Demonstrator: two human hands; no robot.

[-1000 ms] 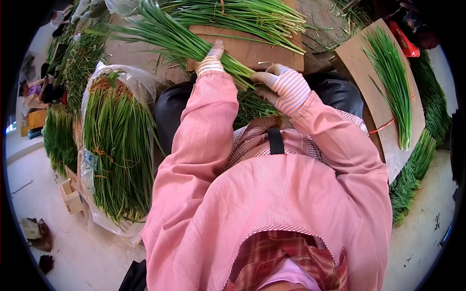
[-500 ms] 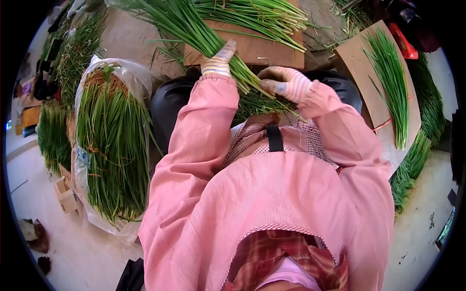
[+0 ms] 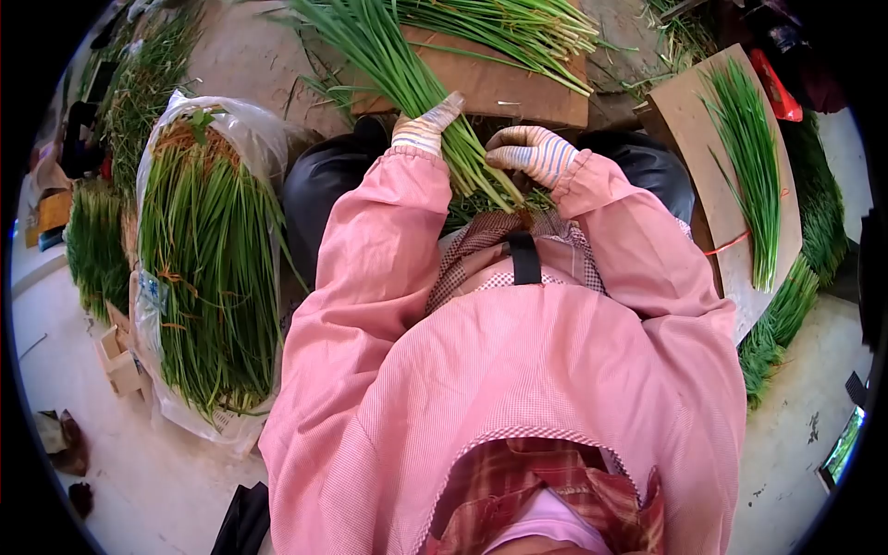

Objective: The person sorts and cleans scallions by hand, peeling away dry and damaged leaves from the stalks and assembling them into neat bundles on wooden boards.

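My left hand (image 3: 427, 127), in a striped work glove, is closed around a bunch of green garlic chives (image 3: 398, 69). The leaves point up and left, while the pale stem ends slant down to the right over my lap. Beside those stems is my right hand (image 3: 532, 153), gloved the same way. Its fingers are loosely bent and apart, with the fingertips at the edge of the bunch; no stalk shows between them. Loose green trimmings (image 3: 467, 208) lie in my lap under the stems. More chives (image 3: 527, 37) rest on a brown board (image 3: 518, 97) in front of me.
On my left stands a clear plastic bag (image 3: 268, 129) packed with chives. A cardboard sheet (image 3: 684, 111) on my right carries a smaller bunch (image 3: 749, 157), with a red tie (image 3: 726, 243) nearby. Piled greens (image 3: 782, 314) lie beyond it. A small wooden stool (image 3: 118, 361) is at far left.
The bunch in my left hand has swung steeper, its stem ends moving down and right. My right hand has shifted slightly left and up, and the thin stalk below it no longer shows.
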